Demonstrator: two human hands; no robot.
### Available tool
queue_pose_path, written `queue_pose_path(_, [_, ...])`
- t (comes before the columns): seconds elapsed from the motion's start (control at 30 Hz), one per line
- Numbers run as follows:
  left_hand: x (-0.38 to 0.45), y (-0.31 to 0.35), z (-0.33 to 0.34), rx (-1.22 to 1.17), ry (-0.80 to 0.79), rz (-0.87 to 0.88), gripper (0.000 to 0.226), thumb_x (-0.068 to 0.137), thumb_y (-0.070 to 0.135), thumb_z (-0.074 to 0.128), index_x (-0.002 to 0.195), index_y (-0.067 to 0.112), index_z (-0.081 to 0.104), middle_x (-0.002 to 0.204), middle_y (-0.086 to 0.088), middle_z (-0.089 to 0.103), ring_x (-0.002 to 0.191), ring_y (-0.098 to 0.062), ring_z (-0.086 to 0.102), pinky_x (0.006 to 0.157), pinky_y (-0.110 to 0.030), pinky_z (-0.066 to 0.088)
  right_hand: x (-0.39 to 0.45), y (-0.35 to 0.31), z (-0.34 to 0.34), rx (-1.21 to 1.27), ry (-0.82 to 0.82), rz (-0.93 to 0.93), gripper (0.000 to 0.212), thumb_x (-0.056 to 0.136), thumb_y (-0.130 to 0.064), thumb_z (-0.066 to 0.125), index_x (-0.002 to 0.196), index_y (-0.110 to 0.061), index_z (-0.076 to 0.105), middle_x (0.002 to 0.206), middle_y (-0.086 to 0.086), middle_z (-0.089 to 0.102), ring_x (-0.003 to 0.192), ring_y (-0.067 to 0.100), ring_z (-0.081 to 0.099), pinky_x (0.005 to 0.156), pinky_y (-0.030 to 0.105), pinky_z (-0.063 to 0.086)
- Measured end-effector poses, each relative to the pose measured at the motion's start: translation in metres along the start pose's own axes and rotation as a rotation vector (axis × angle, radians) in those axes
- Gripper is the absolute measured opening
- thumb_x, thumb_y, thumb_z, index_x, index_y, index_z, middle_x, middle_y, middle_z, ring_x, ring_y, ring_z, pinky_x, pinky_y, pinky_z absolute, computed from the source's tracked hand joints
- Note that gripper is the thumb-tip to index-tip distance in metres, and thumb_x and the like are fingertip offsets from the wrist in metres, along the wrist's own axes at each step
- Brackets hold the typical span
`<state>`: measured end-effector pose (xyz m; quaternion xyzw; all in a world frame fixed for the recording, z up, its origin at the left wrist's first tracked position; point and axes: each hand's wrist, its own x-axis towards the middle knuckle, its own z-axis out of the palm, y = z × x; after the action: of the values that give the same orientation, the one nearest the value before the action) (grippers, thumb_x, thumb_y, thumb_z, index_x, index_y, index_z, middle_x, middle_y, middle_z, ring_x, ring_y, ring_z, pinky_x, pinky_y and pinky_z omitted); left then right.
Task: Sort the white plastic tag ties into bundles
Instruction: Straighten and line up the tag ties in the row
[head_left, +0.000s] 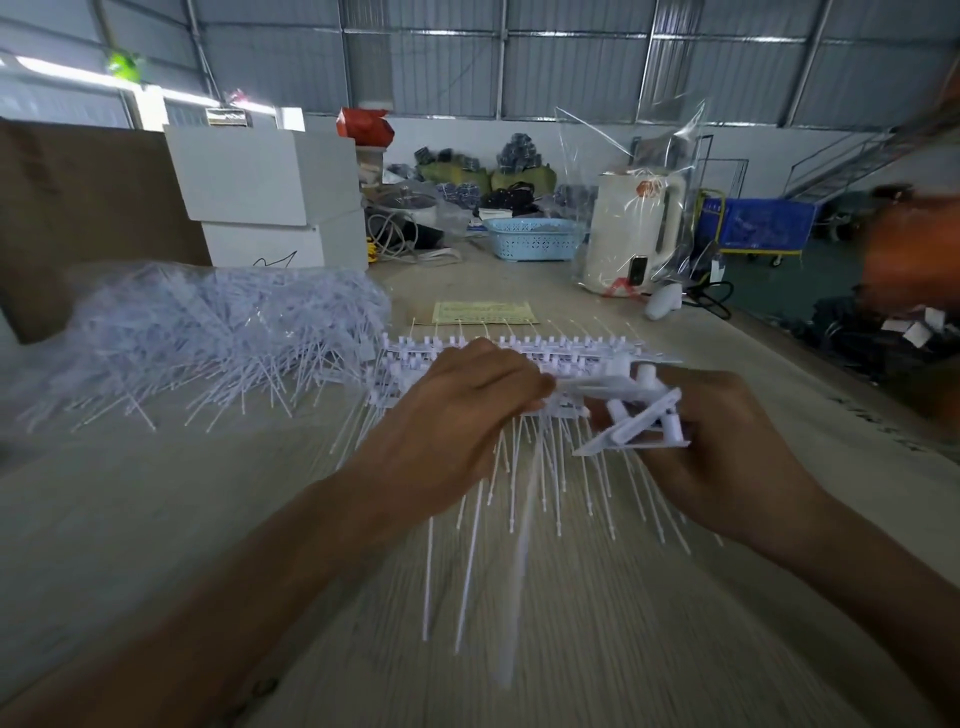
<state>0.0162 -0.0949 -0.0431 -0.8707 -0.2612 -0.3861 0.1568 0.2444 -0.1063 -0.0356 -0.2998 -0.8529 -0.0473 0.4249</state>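
A strip of white plastic tag ties (571, 358) runs across the middle of the table, its thin tails hanging toward me. My left hand (457, 410) grips the strip from above near its middle. My right hand (722, 447) holds the strip's right end, where the white heads stick up between its fingers. A big loose heap of white tag ties (208, 338) in clear plastic lies to the left, apart from both hands.
White boxes (270, 192) and brown cardboard (78, 208) stand at the back left. Farther back are a yellow paper (485, 313), a blue basket (535, 238) and a white kettle in a clear bag (634, 234). The table edge (831, 384) runs along the right.
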Motion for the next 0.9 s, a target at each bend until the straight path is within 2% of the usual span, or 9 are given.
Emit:
queue_pose_path(0.1, [-0.003,-0.006,0.0,-0.053,-0.017,0.021,0.018,0.094,-0.005,0.054,0.1,-0.004,0.071,0.096,-0.014,0.07,0.086,-0.024,0.062,0.078,-0.033,0.049,0.003,0.007,-0.002,-0.076,-0.073,-0.087,0.043,0.07,0.02,0.074,0.062,-0.018,0.055,0.062,-0.006,0.048,0.051,0.012,0.04,0.047,0.034,0.04])
queue_pose_path(0.2, [-0.004,-0.01,0.004,-0.097,-0.008,0.005,0.017,0.093,-0.006,0.059,0.106,-0.004,0.07,0.101,-0.013,0.071,0.092,-0.027,0.064,0.08,-0.041,0.051,0.0,0.015,-0.004,-0.059,-0.054,-0.124,0.024,0.091,-0.01,0.066,0.068,-0.012,0.063,0.066,0.0,0.056,0.054,0.02,0.05,0.049,0.038,0.044])
queue_pose_path(0.3, [-0.004,-0.01,0.007,-0.134,0.006,0.015,0.018,0.097,0.0,0.056,0.108,-0.003,0.07,0.104,-0.012,0.071,0.096,-0.025,0.064,0.082,-0.042,0.051,0.003,0.019,-0.013,-0.074,-0.065,-0.104,0.045,0.103,-0.04,0.044,0.072,-0.015,0.066,0.069,-0.001,0.06,0.056,0.021,0.055,0.051,0.036,0.046])
queue_pose_path(0.43, [0.002,-0.007,0.008,-0.11,0.001,0.06,0.02,0.098,0.002,0.055,0.111,-0.003,0.07,0.106,-0.012,0.071,0.094,-0.027,0.064,0.08,-0.045,0.049,0.003,0.024,-0.013,-0.112,0.008,-0.144,0.025,0.093,-0.018,0.052,0.076,-0.02,0.07,0.065,-0.004,0.063,0.063,0.013,0.056,0.054,0.019,0.043])
queue_pose_path(0.53, [-0.007,-0.014,0.002,-0.057,-0.023,0.093,0.021,0.096,0.001,0.055,0.109,-0.002,0.071,0.105,-0.013,0.072,0.095,-0.026,0.065,0.08,-0.044,0.051,-0.004,0.054,-0.03,0.09,0.143,0.269,0.024,0.096,-0.015,0.059,0.086,-0.034,0.069,0.067,-0.018,0.062,0.063,0.001,0.061,0.06,0.021,0.05])
queue_pose_path(0.6, [-0.013,-0.023,-0.004,-0.037,0.011,0.039,0.021,0.097,0.011,0.058,0.109,0.0,0.072,0.104,-0.011,0.072,0.096,-0.024,0.065,0.082,-0.044,0.052,-0.007,0.074,-0.051,0.268,0.324,0.578,0.018,0.091,-0.029,0.064,0.072,-0.033,0.064,0.062,-0.009,0.059,0.06,0.012,0.057,0.058,0.034,0.047])
queue_pose_path(0.67, [-0.014,-0.031,-0.007,-0.056,0.093,-0.059,0.021,0.094,0.015,0.065,0.108,0.002,0.072,0.104,-0.009,0.072,0.096,-0.023,0.065,0.081,-0.045,0.052,-0.005,0.081,-0.057,0.373,0.384,0.708,0.031,0.092,-0.037,0.061,0.063,-0.03,0.062,0.059,-0.006,0.056,0.054,0.012,0.053,0.056,0.03,0.046])
queue_pose_path(0.73, [-0.012,-0.032,-0.007,-0.065,0.16,-0.128,0.022,0.091,0.016,0.069,0.109,0.004,0.071,0.106,-0.006,0.071,0.098,-0.02,0.063,0.081,-0.042,0.052,-0.001,0.076,-0.048,0.479,0.28,0.67,0.041,0.099,-0.047,0.052,0.061,-0.032,0.059,0.062,-0.005,0.058,0.052,0.008,0.051,0.047,0.021,0.043])
queue_pose_path(0.9, [-0.014,-0.026,-0.001,-0.055,0.148,-0.127,0.027,0.09,0.017,0.072,0.114,0.006,0.072,0.108,-0.003,0.071,0.1,-0.023,0.065,0.08,-0.043,0.054,0.003,0.042,-0.023,0.443,0.045,0.487,0.047,0.104,-0.048,0.045,0.062,-0.027,0.052,0.064,0.008,0.054,0.054,0.021,0.049,0.053,0.028,0.046])
